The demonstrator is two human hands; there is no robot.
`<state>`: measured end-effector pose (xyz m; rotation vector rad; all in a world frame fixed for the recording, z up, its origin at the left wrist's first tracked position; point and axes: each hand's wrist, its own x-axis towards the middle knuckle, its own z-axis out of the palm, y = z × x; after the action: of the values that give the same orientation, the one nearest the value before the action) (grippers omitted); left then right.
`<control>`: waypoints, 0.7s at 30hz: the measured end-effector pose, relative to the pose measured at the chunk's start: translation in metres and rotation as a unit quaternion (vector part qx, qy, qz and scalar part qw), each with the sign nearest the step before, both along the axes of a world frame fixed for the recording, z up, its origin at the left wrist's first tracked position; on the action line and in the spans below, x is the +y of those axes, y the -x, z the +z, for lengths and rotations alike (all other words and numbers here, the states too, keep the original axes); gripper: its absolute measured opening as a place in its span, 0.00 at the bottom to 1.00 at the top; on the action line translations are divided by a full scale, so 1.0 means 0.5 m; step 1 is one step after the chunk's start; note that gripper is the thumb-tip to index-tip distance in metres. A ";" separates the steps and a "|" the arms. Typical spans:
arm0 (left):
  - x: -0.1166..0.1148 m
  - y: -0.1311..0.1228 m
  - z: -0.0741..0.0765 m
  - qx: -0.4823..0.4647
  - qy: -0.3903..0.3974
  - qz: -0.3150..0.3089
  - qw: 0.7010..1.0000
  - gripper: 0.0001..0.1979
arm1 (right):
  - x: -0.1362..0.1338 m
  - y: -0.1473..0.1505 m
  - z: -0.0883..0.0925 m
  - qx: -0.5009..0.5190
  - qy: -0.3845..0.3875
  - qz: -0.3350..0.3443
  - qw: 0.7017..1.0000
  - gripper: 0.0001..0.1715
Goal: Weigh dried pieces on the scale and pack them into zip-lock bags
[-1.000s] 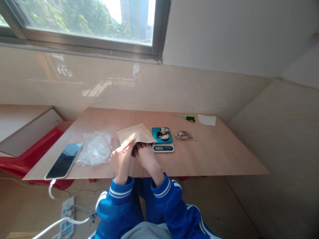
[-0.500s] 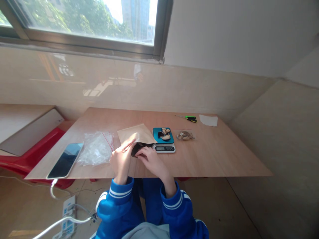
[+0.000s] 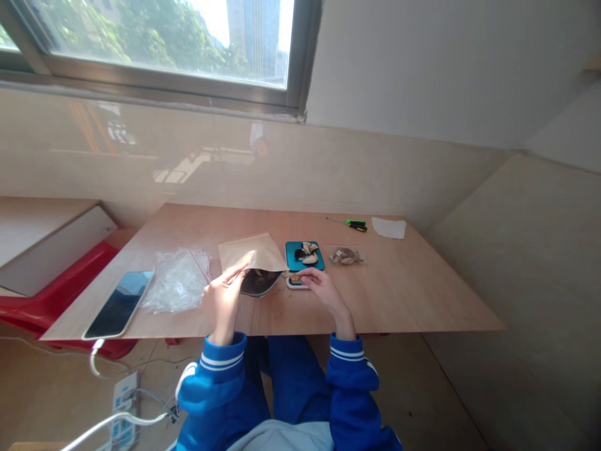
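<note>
My left hand (image 3: pixel 221 299) pinches the near edge of a brown paper bag (image 3: pixel 251 250), holding its mouth open towards me. Dark pieces show inside the bag's dark opening. My right hand (image 3: pixel 323 289) has a small brownish dried slice (image 3: pixel 295 279) between its fingertips, over the front of a kitchen scale (image 3: pixel 291 285) and partly covering its display. On the scale's blue platform (image 3: pixel 291 247) lie several pale, dark-edged dried slices (image 3: pixel 308 254), which look like mushroom. Right of the scale is a small clear bag of brown dried pieces (image 3: pixel 346 256).
A clear plastic bag bundle (image 3: pixel 176 282) and a phone (image 3: pixel 119 305) on a white cable lie at the table's left. Two screwdrivers (image 3: pixel 354 224) and a white paper (image 3: pixel 389 228) lie far right. A red stool (image 3: pixel 94 263) stands left; a power strip (image 3: pixel 124 407) is on the floor.
My right hand has moved right, out from the bag's mouth to the scale's front, with a dried slice in its fingers. My left hand still holds the bag, whose opening shows more.
</note>
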<state>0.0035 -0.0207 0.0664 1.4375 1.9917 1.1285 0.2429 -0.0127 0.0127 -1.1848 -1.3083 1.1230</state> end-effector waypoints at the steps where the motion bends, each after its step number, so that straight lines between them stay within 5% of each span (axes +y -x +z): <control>1: 0.000 0.000 0.001 0.001 0.000 0.002 1.000 0.13 | 0.002 -0.003 -0.003 0.004 -0.004 -0.010 1.000 0.13; 7: 0.008 0.023 -0.010 0.002 -0.008 0.017 1.000 0.14 | 0.008 -0.037 -0.027 -0.070 -0.062 -0.083 0.992 0.11; 12: 0.014 0.038 -0.022 -0.025 -0.020 0.011 0.999 0.15 | 0.040 -0.002 -0.052 -0.280 -0.159 -0.176 0.930 0.12; 17: 0.011 0.045 -0.022 -0.021 -0.019 0.004 1.000 0.12 | 0.072 0.039 -0.059 -0.474 -0.115 -0.183 0.853 0.11; 21: 0.008 0.045 -0.018 -0.017 -0.014 0.010 1.000 0.12 | 0.049 0.058 -0.041 -0.466 -0.112 -0.207 0.853 0.13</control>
<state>-0.0188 -0.0166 0.0572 1.4052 1.9787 1.1862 0.2137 0.0117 -0.0080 -1.8102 -1.6911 0.0094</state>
